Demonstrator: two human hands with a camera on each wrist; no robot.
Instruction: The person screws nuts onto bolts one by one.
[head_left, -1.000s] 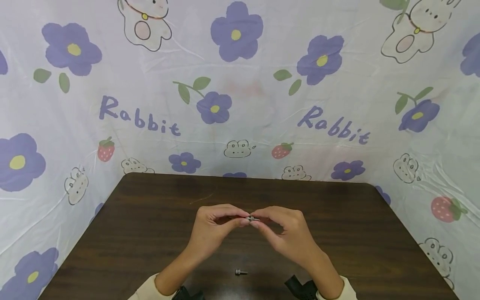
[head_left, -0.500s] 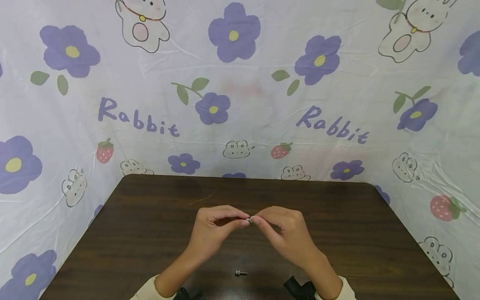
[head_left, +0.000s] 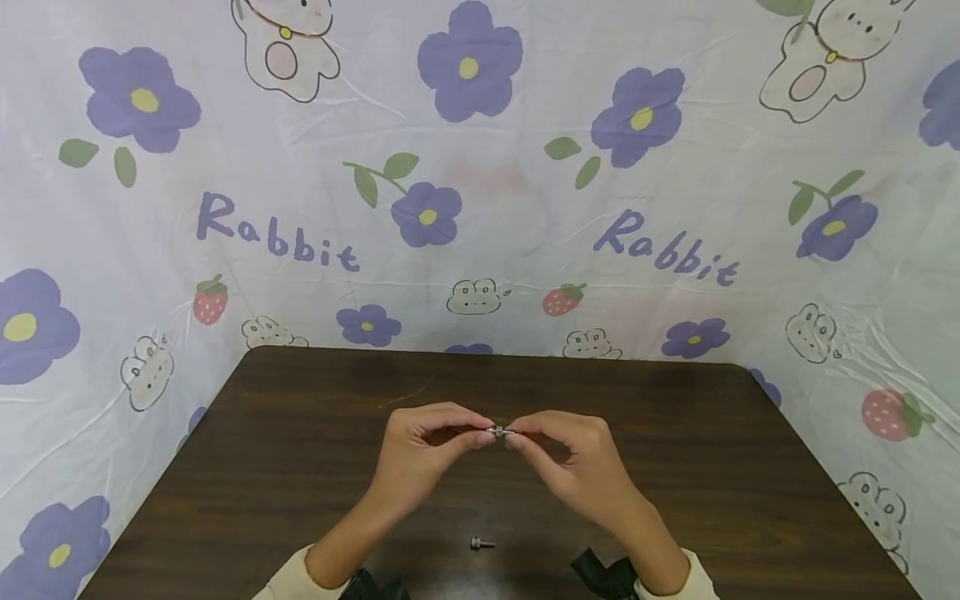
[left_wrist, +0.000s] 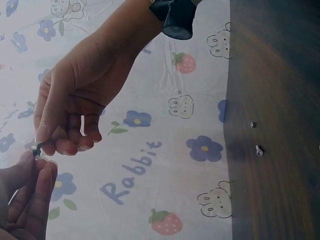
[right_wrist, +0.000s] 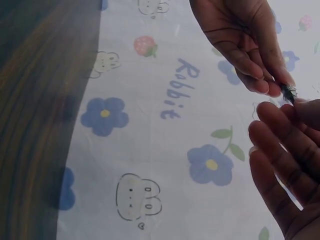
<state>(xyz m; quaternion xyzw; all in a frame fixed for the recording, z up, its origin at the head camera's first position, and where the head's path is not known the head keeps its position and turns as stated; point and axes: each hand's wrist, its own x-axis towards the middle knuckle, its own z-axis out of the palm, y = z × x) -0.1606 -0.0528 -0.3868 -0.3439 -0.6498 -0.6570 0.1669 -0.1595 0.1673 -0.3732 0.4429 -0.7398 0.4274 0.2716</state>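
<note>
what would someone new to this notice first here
Probably the purple-flowered cloth, which fills the background behind the dark table. Next, near the middle of the head view, the left hand and right hand meet above the table, pinching a small metal part between their fingertips. Nearer the person, a lone screw lies on the table between the forearms.
</note>
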